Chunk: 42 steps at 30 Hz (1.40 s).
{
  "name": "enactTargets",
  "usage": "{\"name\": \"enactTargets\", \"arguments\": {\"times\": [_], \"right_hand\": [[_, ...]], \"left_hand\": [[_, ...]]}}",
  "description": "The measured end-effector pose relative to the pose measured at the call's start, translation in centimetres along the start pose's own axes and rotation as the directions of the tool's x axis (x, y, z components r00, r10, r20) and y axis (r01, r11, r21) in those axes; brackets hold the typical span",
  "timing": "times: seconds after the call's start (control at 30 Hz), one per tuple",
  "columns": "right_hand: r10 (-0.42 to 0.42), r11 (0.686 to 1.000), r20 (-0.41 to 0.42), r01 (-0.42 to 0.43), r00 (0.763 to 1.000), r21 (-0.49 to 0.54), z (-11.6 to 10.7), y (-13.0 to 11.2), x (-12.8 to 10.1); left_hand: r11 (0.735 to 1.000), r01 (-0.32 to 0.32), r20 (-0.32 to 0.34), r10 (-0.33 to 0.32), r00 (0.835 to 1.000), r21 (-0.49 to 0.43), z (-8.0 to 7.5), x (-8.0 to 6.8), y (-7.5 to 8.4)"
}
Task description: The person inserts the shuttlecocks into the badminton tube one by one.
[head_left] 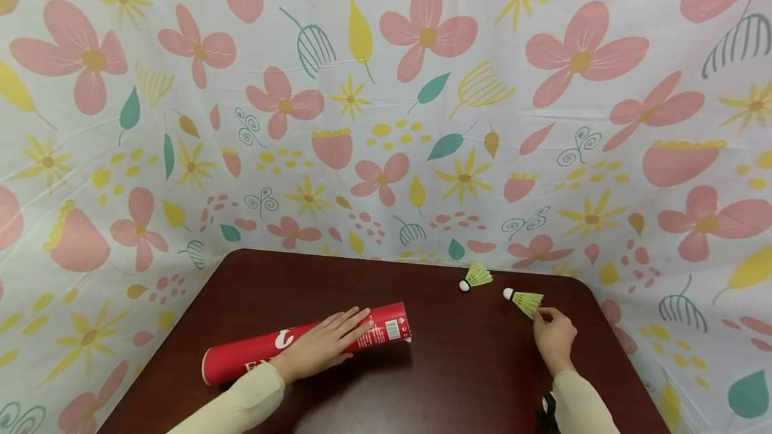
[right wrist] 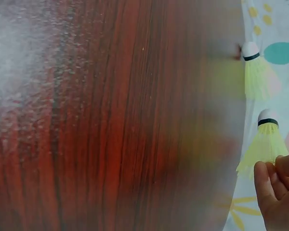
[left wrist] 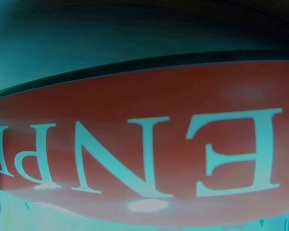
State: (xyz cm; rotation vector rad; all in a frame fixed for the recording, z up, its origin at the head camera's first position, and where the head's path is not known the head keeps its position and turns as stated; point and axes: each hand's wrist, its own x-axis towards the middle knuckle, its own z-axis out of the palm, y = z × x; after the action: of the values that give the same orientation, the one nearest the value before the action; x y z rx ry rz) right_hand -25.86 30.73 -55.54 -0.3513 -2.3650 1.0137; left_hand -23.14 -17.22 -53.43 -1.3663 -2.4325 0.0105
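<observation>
A red cylindrical shuttlecock tube (head_left: 241,355) lies slantwise on the left part of the table. My left hand (head_left: 326,347) rests across its upper side with the fingers laid out fairly straight. White capital letters on the tube (left wrist: 178,91) fill the left wrist view, upside down. At the right, my right hand (head_left: 555,337) pinches the feather edge of a yellow shuttlecock (head_left: 523,300) between thumb and fingertips; the right wrist view shows this pinch too. A second yellow shuttlecock (head_left: 478,276) lies just beyond it, its white cork toward the front left.
The dark brown wooden table (head_left: 452,380) has rounded far corners. A white cloth (head_left: 386,106) printed with flowers and leaves hangs behind it and along both sides, close to the table's edges.
</observation>
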Motion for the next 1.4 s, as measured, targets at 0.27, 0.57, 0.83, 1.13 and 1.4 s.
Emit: {"name": "enactTargets", "arguments": {"times": [0.27,0.57,0.83,1.13,1.4], "right_hand": [[-0.011,0.999,0.012,0.010,1.000,0.032,-0.6,-0.6,-0.4],[-0.065,0.996,0.040,0.062,0.997,0.063,-0.3,-2.5,-1.2],[-0.109,0.988,0.060,0.101,0.992,0.120,0.8,-4.8,-2.1],[-0.176,0.968,0.142,0.144,0.974,0.207,2.0,-6.9,-3.4],[-0.272,0.929,0.204,0.202,0.940,0.309,2.9,-8.7,-5.1]], "left_hand": [[1.000,0.016,0.007,-0.016,1.000,-0.012,-0.3,0.1,0.0],[1.000,0.024,0.014,-0.023,1.000,-0.019,-0.1,0.1,0.2],[1.000,0.021,0.019,-0.021,1.000,-0.014,0.0,0.4,0.0],[0.999,0.023,0.020,-0.022,1.000,-0.027,-0.5,0.4,0.0],[0.999,0.032,0.019,-0.031,0.999,-0.036,-0.3,0.3,0.0]]}}
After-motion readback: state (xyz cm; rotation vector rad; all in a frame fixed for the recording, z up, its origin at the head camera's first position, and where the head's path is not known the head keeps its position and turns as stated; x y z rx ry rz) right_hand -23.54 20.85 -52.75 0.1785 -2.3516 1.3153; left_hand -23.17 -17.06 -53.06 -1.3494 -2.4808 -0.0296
